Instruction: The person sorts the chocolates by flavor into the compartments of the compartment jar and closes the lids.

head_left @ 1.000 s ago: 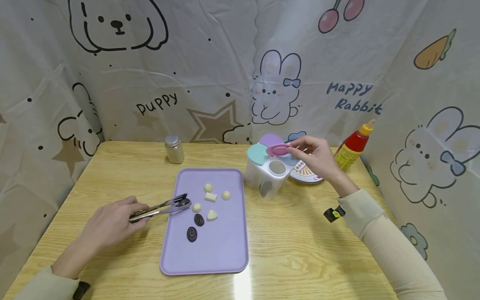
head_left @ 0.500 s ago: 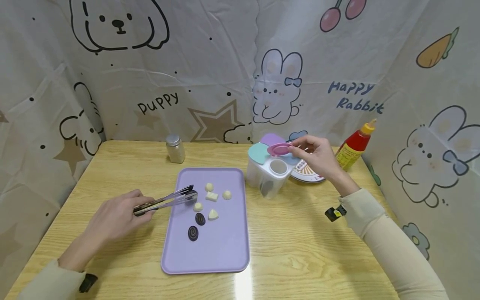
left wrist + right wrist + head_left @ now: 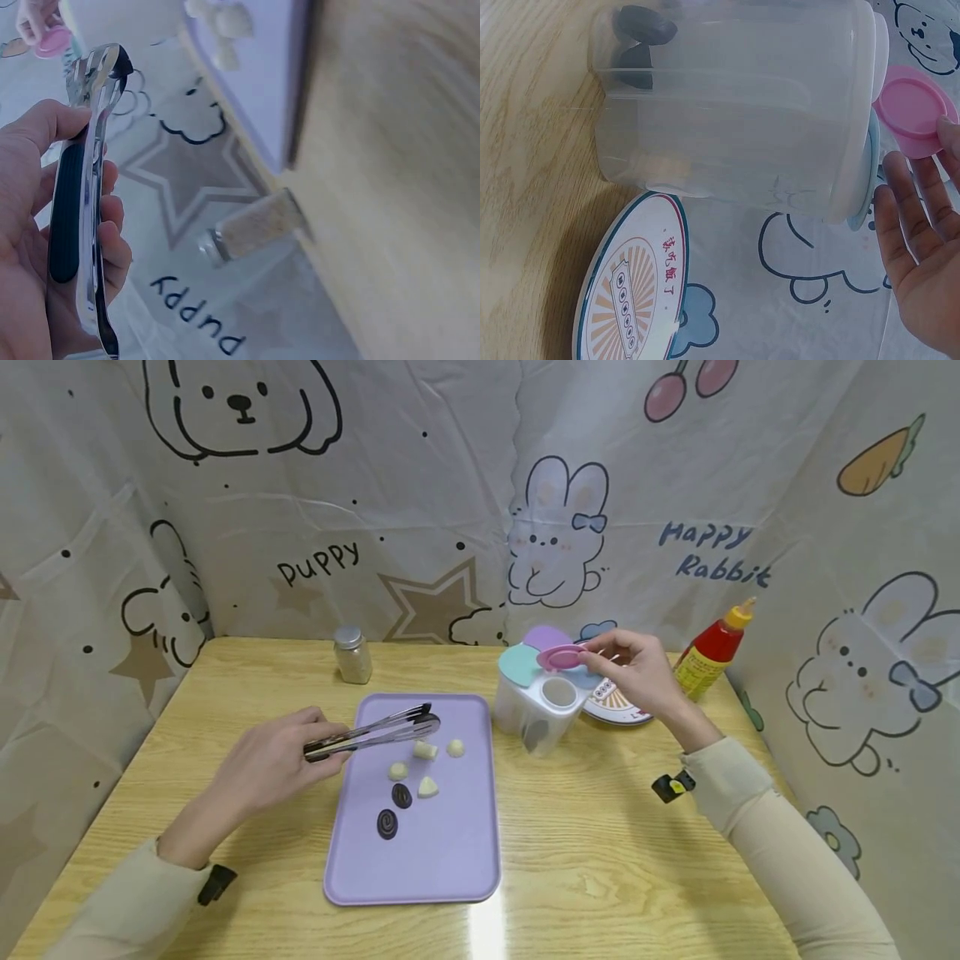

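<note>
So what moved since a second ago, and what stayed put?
The left hand carried the tongs up and to the right across the purple tray; their closed tips now hang over the farthest pale candy, hiding it. The right hand still holds the pink lid open on the clear container. The other candies, jar and red bottle stayed put.

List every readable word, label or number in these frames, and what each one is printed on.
"Puppy": backdrop cloth, beside the star.
"Happy Rabbit": backdrop cloth, right of the bunny drawing.
Red characters on the round plate: too blurred to read.
Label on the red sauce bottle: too small to read.
Shaker jar, container, tongs: no text visible.
</note>
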Tool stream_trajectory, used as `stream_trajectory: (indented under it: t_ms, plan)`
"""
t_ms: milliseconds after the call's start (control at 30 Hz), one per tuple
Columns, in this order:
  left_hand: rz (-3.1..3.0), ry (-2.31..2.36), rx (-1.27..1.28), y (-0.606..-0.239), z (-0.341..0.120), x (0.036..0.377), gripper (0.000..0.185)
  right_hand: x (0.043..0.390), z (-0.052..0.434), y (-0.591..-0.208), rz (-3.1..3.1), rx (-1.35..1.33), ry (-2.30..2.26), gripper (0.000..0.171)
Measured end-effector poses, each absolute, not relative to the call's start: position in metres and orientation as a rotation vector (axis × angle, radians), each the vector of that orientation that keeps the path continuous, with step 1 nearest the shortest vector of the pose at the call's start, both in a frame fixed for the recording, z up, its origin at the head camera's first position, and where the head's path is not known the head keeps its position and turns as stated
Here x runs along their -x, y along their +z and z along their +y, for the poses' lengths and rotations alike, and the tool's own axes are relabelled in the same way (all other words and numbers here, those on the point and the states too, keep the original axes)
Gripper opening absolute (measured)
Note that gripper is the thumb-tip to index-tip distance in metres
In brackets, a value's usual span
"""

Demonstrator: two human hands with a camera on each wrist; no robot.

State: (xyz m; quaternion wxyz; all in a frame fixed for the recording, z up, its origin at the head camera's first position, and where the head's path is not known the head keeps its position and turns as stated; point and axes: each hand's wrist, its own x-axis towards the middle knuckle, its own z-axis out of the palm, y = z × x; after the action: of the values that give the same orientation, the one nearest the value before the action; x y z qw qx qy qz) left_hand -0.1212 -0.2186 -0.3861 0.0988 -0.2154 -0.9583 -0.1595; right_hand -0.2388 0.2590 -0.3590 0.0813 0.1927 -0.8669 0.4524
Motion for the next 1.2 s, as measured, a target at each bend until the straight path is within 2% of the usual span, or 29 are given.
stream_trajectory:
  t_ms: [700,1200]
  plan:
    - [-2.68,-0.556,0.943,-0.349,-0.132,0.153,0.032,0.238,0.257,-0.358,-2.594,-0.564,1.337,0.017]
    - [-2.691,-0.523,1.007,-0.339,-0.077,0.185,0.03,0.238,0.255,-0.356,-2.606,-0.562,1.318,0.016]
